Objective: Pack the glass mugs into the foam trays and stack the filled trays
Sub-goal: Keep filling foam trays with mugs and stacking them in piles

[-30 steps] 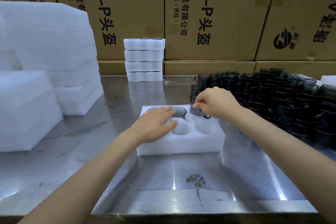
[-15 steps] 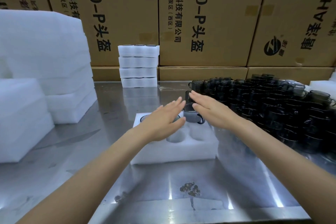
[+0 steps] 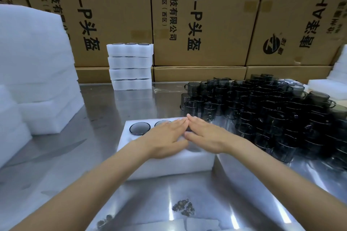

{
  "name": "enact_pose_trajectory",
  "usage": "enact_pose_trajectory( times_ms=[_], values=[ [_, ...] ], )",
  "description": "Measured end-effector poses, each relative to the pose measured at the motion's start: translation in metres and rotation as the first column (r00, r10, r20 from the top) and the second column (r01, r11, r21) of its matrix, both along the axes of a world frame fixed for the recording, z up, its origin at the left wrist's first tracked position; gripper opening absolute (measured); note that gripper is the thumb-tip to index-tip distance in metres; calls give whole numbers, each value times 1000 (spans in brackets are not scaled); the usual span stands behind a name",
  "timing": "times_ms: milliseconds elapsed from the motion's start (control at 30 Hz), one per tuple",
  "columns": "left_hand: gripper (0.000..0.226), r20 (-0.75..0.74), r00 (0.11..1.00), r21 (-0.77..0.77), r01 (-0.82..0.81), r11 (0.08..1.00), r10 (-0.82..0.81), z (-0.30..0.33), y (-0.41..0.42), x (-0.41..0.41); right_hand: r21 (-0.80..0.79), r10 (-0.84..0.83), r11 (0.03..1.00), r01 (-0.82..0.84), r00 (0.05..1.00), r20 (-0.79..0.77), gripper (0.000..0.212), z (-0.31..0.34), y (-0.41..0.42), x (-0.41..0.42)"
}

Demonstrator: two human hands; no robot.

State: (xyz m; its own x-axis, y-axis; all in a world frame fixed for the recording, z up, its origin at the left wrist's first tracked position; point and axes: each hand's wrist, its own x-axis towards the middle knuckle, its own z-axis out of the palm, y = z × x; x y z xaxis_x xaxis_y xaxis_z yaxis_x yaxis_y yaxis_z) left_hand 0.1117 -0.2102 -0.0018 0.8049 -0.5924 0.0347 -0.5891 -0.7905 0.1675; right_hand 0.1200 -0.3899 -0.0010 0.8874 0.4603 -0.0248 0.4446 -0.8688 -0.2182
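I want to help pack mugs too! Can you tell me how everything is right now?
Foam tray: on the steel table, partly filled.
Two seated mugs: sunk into far-row pockets.
Left hand: flat, fingers straight, on the tray.
Right hand: flat, fingers straight, on the tray.
Loose mugs: heaped, unpacked.
Filled trays: stacked four high.

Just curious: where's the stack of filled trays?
In the head view, the stack of filled trays stands at the table's far edge, left of centre, against the cardboard boxes, beyond both hands.

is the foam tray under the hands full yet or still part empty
Cannot tell fully. The foam tray shows two mugs seated in its back row, the far-left mug clearest; the left hand and right hand cover the other pockets.
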Motion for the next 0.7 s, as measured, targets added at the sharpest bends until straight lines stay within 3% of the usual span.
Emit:
enact_pose_trajectory(
  times_ms=[233, 333, 400, 467, 533, 633, 700],
  values=[
    [64, 17, 997, 74, -73, 995, 72, 2, -7, -6, 17, -75, 997, 75, 997, -7, 59, -7, 2, -1],
    [63, -15, 994, -5, -109, 994, 109, 4, -9, -12, 105, -161, 982, 159, 987, 13, 58, -9, 3, -8],
    [59, 0, 989, -106, -147, 984, 147, 4, -8, -16, 185, -253, 957, 224, 956, 151, 50, -8, -1, -15],
    [51, 81, 975, -273, -178, 945, 207, 3, -3, -24, 274, -373, 921, 276, 828, 419, 37, -1, -12, -23],
    [42, 179, 951, -437, -152, 886, 252, 2, 7, -34, 341, -496, 868, 361, 661, 563, 30, 8, -32, -28],
    [36, 264, 938, -472, -80, 878, 227, -2, 27, -47, 368, -637, 757, 540, 483, 601, 36, 19, -65, -32],
    [32, 250, 950, -452, -53, 890, 184, -4, 38, -50, 358, -696, 685, 634, 425, 579, 37, 23, -81, -34]
  ],
)
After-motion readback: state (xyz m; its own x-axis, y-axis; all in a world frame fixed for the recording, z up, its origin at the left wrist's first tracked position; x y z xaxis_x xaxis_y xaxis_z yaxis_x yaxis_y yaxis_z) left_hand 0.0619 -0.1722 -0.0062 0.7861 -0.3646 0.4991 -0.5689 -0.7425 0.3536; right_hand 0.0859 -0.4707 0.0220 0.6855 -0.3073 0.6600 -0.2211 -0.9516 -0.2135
